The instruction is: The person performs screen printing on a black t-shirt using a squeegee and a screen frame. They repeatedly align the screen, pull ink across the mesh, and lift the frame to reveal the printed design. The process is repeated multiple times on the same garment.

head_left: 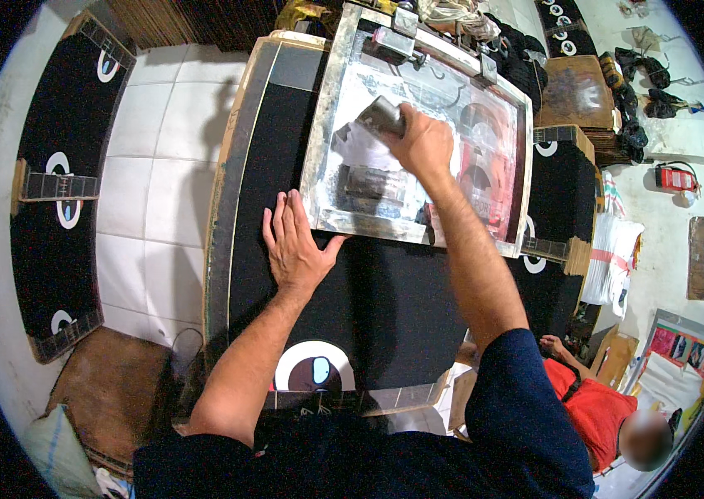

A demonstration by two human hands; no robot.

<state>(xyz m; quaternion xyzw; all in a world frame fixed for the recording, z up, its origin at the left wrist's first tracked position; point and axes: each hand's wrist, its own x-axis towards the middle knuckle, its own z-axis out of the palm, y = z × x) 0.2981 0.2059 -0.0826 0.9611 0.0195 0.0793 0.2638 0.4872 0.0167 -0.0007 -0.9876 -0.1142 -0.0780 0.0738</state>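
Observation:
A screen-printing frame [418,230] with a whitish and red-stained mesh lies over black fabric [394,283] on a long board. My right hand [424,143] is closed round a grey, can-shaped object [382,117], held tilted over the left part of the mesh; its exact kind cannot be made out. My left hand [295,249] rests flat on the black fabric at the frame's lower left corner, fingers stretched along its edge and thumb near the lower rail. It holds nothing. Nearer to me, the fabric bears a printed white eye-like shape [314,366].
Metal clamps [394,46] sit along the frame's far rail. More boards with black fabric [61,141] stand left and right. At the lower right is a person in a red shirt [602,407]. A red fire extinguisher [676,178] and white folded cloth [610,258] are on the right.

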